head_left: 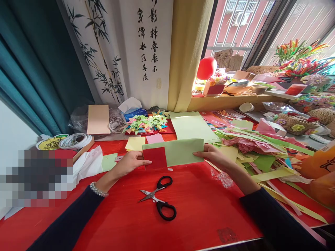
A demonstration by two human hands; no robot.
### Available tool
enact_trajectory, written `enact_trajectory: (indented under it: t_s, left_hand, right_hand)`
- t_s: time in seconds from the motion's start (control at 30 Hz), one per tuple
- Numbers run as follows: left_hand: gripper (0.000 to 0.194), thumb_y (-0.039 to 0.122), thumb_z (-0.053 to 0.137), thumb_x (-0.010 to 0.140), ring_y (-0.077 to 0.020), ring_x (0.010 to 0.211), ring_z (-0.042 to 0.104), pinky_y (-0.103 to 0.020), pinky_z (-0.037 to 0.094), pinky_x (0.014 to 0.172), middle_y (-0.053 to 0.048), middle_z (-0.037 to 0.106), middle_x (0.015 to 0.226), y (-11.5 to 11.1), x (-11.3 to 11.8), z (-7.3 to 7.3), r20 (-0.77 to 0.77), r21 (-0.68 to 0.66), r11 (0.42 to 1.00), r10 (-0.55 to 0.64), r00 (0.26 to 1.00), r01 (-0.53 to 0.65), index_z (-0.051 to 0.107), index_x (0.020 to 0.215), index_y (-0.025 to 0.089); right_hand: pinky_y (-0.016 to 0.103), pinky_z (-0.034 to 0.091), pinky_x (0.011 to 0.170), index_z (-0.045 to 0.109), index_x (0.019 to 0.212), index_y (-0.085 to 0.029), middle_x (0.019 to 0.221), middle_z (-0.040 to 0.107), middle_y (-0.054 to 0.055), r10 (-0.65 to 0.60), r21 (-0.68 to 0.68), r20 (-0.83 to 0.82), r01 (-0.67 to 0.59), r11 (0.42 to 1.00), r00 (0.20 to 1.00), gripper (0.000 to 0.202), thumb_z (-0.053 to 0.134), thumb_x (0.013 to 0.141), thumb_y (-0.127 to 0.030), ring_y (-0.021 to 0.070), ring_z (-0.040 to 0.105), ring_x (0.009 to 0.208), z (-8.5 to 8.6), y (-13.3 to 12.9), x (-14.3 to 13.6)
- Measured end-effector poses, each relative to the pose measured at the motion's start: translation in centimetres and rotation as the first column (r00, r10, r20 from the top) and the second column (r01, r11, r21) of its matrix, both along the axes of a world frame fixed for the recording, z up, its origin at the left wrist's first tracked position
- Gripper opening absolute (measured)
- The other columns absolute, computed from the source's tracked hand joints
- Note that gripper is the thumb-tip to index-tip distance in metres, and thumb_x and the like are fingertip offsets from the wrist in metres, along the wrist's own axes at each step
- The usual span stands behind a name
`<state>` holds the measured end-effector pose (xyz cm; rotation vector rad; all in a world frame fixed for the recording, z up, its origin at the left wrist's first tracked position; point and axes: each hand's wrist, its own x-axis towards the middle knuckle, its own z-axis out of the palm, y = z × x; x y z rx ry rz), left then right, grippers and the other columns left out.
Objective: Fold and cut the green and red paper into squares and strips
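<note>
My left hand (132,163) pinches a small red paper square (155,158) against the left end of a light green paper strip (184,152). The strip's right end is gripped between the thumb and fingers of my right hand (209,155). Both papers are raised a little above the red tabletop (209,209), with the red square lying in front of the green one. Below them rests a pair of scissors (158,198) with black handles, its blades spread and pointing left.
Folded paper pieces (146,122) are heaped at the back beside green sheets (192,126). Paper scraps (261,150) pile up on the right, near an orange bag (320,164). Tape rolls (75,141) and white tissue (89,162) lie at left.
</note>
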<state>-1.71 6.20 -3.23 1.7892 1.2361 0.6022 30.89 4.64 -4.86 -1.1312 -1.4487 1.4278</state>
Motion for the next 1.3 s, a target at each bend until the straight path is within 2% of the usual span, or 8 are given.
enact_trajectory:
  t_s: [0.1, 0.2, 0.33, 0.67, 0.97, 1.07, 1.13, 1.3]
  left_hand:
    - [0.026, 0.041, 0.063, 0.066, -0.0154, 0.057, 0.053, -0.024, 0.038, 0.05, -0.001, 0.062, 0.059, -0.2, 0.1, -0.1, -0.07, 0.119, 0.992, 0.044, 0.997, -0.035, 0.064, 0.065, 0.015]
    - [0.028, 0.042, 0.058, 0.07, -0.0139, 0.055, 0.051, -0.023, 0.036, 0.05, 0.0, 0.062, 0.059, -0.3, 0.0, -0.6, -0.143, 0.179, 0.984, 0.027, 0.989, -0.001, 0.065, 0.069, 0.015]
    - [0.032, 0.043, 0.052, 0.075, -0.0147, 0.054, 0.053, -0.023, 0.038, 0.051, -0.001, 0.063, 0.059, -0.1, -0.2, -1.2, -0.158, 0.179, 0.982, -0.036, 0.987, 0.065, 0.066, 0.074, 0.014]
    - [0.03, 0.041, 0.052, 0.076, -0.0154, 0.057, 0.056, -0.022, 0.038, 0.052, -0.002, 0.065, 0.061, 0.1, -0.5, -1.4, -0.202, 0.227, 0.972, -0.021, 0.979, 0.067, 0.067, 0.075, 0.015]
    - [0.029, 0.041, 0.055, 0.074, -0.0148, 0.056, 0.054, -0.023, 0.037, 0.052, -0.002, 0.064, 0.06, 0.1, -0.4, -1.2, -0.174, 0.154, 0.988, -0.005, 0.985, 0.032, 0.065, 0.069, 0.014]
    - [0.028, 0.041, 0.057, 0.072, -0.0141, 0.055, 0.053, -0.023, 0.037, 0.052, -0.001, 0.062, 0.057, 0.0, -0.3, -0.8, -0.166, 0.13, 0.992, 0.011, 0.986, 0.011, 0.063, 0.066, 0.015]
    - [0.028, 0.042, 0.058, 0.071, -0.0134, 0.054, 0.053, -0.022, 0.037, 0.052, -0.001, 0.062, 0.056, -0.2, -0.2, -0.5, -0.164, 0.108, 0.994, 0.026, 0.986, -0.008, 0.06, 0.061, 0.015]
    - [0.032, 0.045, 0.063, 0.067, -0.012, 0.049, 0.052, -0.022, 0.038, 0.049, -0.001, 0.062, 0.054, -0.5, 0.3, 0.3, -0.106, -0.085, 0.996, -0.005, 0.994, -0.004, 0.054, 0.057, 0.015]
  right_hand:
    - [0.035, 0.045, 0.079, 0.066, 0.101, -0.016, 0.093, 0.068, 0.007, 0.014, 0.055, 0.028, -0.016, 0.998, 1.0, 0.039, 0.069, 0.065, -0.032, 0.0227, 0.059, 0.089, -0.3, 0.2, 0.0]
    - [0.037, 0.044, 0.083, 0.066, 0.101, -0.018, 0.093, 0.068, 0.006, 0.036, 0.052, 0.059, -0.039, 0.998, 0.998, 0.041, 0.07, 0.064, -0.034, 0.0237, 0.058, 0.091, -0.5, 0.2, -0.1]
    - [0.038, 0.044, 0.084, 0.064, 0.106, -0.018, 0.098, 0.067, 0.007, 0.049, 0.067, 0.064, -0.053, 0.996, 0.997, 0.043, 0.067, 0.067, -0.035, 0.0239, 0.057, 0.093, -0.7, 0.1, -0.3]
    - [0.035, 0.044, 0.082, 0.065, 0.101, -0.018, 0.096, 0.066, 0.005, 0.047, 0.075, 0.076, -0.053, 0.996, 0.996, 0.039, 0.066, 0.068, -0.037, 0.0221, 0.057, 0.091, -1.1, 0.3, -0.2]
    - [0.035, 0.043, 0.084, 0.065, 0.101, -0.018, 0.097, 0.066, 0.005, 0.091, 0.064, 0.106, -0.098, 0.993, 0.99, 0.04, 0.066, 0.067, -0.04, 0.0219, 0.056, 0.093, -0.7, 0.1, -0.5]
    - [0.034, 0.043, 0.081, 0.065, 0.099, -0.018, 0.094, 0.066, 0.004, 0.109, 0.067, 0.09, -0.115, 0.991, 0.99, 0.038, 0.064, 0.069, -0.041, 0.0205, 0.057, 0.089, -0.6, 0.1, -0.5]
    - [0.032, 0.044, 0.074, 0.066, 0.096, -0.017, 0.089, 0.066, 0.004, 0.071, 0.07, 0.102, -0.078, 0.995, 0.992, 0.037, 0.063, 0.07, -0.042, 0.0193, 0.057, 0.082, -0.4, 0.0, -0.4]
    - [0.029, 0.044, 0.062, 0.066, 0.093, -0.015, 0.08, 0.065, 0.004, -0.011, 0.083, 0.119, 0.001, 0.997, 0.993, 0.034, 0.065, 0.068, -0.038, 0.0163, 0.057, 0.07, 0.1, -0.3, -0.1]
